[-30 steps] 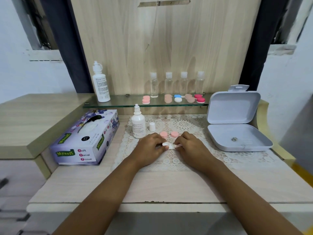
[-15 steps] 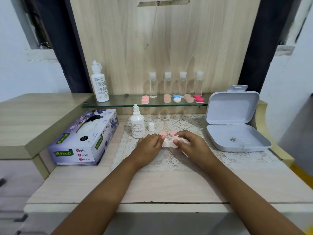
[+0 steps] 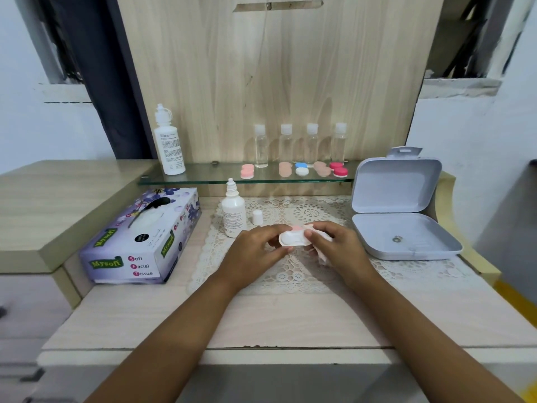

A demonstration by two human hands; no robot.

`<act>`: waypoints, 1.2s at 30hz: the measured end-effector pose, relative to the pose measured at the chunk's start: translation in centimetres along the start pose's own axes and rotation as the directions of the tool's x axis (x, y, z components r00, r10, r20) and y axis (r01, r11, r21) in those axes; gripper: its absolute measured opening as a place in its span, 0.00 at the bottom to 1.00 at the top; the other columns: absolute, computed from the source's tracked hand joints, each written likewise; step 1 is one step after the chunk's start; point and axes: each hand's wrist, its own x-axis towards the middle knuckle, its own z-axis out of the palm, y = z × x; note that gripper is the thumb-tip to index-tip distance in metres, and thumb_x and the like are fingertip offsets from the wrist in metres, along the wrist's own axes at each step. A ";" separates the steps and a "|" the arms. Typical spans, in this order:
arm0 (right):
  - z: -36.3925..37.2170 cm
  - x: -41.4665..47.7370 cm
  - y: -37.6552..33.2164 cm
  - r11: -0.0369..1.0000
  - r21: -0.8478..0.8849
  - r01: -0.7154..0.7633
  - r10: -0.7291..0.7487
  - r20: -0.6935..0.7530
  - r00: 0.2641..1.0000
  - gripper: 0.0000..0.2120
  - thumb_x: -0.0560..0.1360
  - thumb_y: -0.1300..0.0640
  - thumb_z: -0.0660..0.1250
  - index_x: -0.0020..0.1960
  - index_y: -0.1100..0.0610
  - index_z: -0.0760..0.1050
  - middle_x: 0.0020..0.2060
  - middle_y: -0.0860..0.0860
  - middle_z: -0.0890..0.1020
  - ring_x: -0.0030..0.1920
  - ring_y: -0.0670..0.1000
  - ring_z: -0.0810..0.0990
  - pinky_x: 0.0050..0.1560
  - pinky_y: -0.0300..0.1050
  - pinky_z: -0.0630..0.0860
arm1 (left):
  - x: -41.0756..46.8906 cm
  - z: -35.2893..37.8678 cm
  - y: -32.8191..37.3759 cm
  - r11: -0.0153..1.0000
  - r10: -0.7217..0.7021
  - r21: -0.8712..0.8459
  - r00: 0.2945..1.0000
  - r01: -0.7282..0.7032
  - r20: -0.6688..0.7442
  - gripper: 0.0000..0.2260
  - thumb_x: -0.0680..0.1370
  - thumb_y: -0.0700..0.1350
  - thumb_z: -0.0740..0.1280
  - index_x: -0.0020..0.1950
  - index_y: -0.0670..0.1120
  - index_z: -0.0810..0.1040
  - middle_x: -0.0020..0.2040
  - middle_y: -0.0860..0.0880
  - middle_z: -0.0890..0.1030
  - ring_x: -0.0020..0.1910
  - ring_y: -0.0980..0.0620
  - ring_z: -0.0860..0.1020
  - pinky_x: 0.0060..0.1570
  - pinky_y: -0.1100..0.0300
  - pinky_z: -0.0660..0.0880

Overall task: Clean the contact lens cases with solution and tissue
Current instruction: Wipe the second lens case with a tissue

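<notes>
White plastic contact lens case (image 3: 293, 238), centre of frame: I logged it pinched at its left end by the left hand (image 3: 255, 253), its right end under the thumb of the right hand (image 3: 337, 247), which also clutched a crumpled tissue (image 3: 323, 255). Judged light, rigid, slick if wet; best taken by the ends. Open solution bottle (image 3: 233, 212) stood just upper left.

White lens case (image 3: 293, 239) held tilted, tissue (image 3: 324, 254) apparently bunched beside it; solution bottle (image 3: 233, 212) upright, uncapped.

Home vanity corner | lace doily (image 3: 290, 276), centre | tissue box (image 3: 139, 239), 9 o'clock | glass shelf (image 3: 209, 175) of bottles (image 3: 286, 145), 12 o'clock
</notes>
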 end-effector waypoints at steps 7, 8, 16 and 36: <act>-0.2 0.4 0.9 0.956 -0.263 0.130 -0.191 -0.219 0.957 0.07 0.75 0.60 0.67 0.52 0.58 0.80 0.41 0.46 0.81 0.43 0.46 0.79 0.49 0.32 0.73 | 0.0 0.0 0.1 0.999 -0.025 -0.035 1.000 0.025 0.005 0.14 0.71 0.49 0.73 0.56 0.48 0.81 0.42 0.59 0.77 0.42 0.60 0.76 0.44 0.66 0.72; -0.1 0.1 0.9 0.913 -0.352 0.209 -0.290 -0.198 0.936 0.06 0.74 0.61 0.67 0.51 0.58 0.80 0.42 0.46 0.80 0.44 0.46 0.78 0.47 0.26 0.69 | 0.0 0.0 0.1 0.998 -0.032 -0.047 0.999 0.032 0.009 0.14 0.71 0.48 0.73 0.55 0.48 0.81 0.42 0.59 0.77 0.43 0.61 0.76 0.45 0.67 0.72; 0.6 0.2 2.2 0.605 -0.569 0.557 -0.637 0.073 0.767 0.08 0.72 0.59 0.65 0.43 0.63 0.81 0.40 0.56 0.78 0.41 0.55 0.78 0.45 0.33 0.67 | 0.0 -0.1 0.2 0.989 -0.058 -0.129 0.996 0.066 0.061 0.12 0.71 0.46 0.73 0.54 0.48 0.82 0.43 0.57 0.79 0.46 0.59 0.77 0.48 0.71 0.70; 1.4 -0.7 2.0 0.553 -0.493 0.671 -0.676 0.204 0.708 0.11 0.74 0.58 0.62 0.46 0.61 0.82 0.36 0.54 0.78 0.38 0.49 0.76 0.42 0.32 0.69 | 0.0 -0.3 0.3 0.988 -0.043 -0.144 0.996 0.055 0.085 0.11 0.70 0.43 0.74 0.52 0.49 0.83 0.41 0.56 0.80 0.43 0.60 0.77 0.46 0.69 0.71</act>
